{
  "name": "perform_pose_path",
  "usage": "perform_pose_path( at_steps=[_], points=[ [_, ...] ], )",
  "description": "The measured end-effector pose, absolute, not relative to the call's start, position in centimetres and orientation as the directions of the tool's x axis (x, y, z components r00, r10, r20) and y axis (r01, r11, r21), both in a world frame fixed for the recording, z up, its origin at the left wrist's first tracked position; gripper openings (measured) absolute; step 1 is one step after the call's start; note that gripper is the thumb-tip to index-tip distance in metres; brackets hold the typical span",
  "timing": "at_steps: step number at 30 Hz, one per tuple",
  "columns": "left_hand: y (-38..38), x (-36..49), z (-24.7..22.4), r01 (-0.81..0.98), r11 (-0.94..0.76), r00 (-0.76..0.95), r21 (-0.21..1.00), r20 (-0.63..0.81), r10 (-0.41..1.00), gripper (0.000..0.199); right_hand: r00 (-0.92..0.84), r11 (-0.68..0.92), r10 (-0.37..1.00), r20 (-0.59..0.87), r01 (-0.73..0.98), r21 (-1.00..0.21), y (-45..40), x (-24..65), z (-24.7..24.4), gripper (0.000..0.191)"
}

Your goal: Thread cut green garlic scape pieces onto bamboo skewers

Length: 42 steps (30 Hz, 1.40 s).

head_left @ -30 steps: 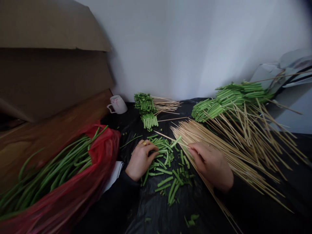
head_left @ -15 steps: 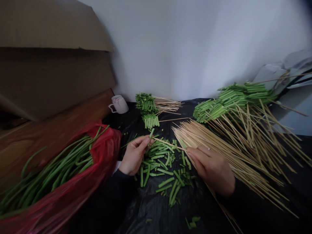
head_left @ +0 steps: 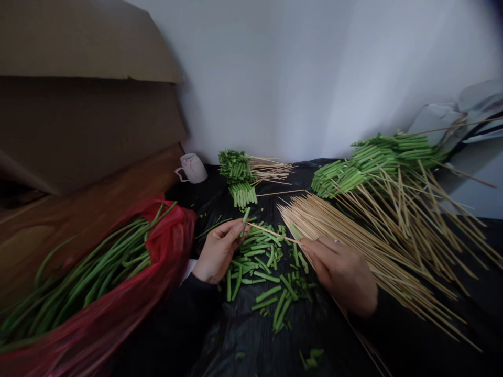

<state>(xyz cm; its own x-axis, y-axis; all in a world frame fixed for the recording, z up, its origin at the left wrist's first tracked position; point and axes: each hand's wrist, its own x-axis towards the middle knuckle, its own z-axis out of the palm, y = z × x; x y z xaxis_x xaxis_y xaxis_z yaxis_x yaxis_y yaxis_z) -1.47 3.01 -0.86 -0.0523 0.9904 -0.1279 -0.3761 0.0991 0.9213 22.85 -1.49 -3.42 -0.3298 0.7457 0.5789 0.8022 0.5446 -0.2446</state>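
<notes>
Between thumb and fingers, my left hand [head_left: 219,250] pinches a short cut piece of green bean [head_left: 245,215], held tilted upright. My right hand [head_left: 342,269] is closed on a thin bamboo skewer [head_left: 275,233], whose far end meets the bean piece at my left fingertips. Whether the tip has gone into the bean is too small to tell. Below and between both hands lie many loose cut bean pieces [head_left: 267,273]. A bundle of bare skewers [head_left: 346,230] lies beside and under my right hand.
A red plastic bag [head_left: 173,230] of long beans [head_left: 106,267] lies at left. Skewered beans form a small stack [head_left: 238,175] at the back and a larger pile [head_left: 377,162] at right. A white mug [head_left: 192,168] and a cardboard box [head_left: 90,125] stand at back left. Black plastic [head_left: 239,324] covers the table.
Almost nothing differs. My left hand and the bean piece have shifted very slightly to the right; my right hand keeps its hold on the skewer.
</notes>
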Motion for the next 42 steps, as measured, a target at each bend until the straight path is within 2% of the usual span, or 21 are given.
perform_pose_path(
  at_steps=[24,42],
  points=[
    [3.01,-1.41,-0.87,-0.361,0.111,-0.069,0.926,-0.145,0.987,0.027,-0.316,0.534,0.743,0.591,0.811,-0.237,-1.67,22.70,-3.33,0.025],
    [3.21,-1.72,-1.26,-0.263,0.093,-0.089,0.960,-0.121,0.989,0.024,-0.332,0.528,0.736,0.590,0.827,-0.193,-2.03,22.36,-3.26,0.026]
  ],
)
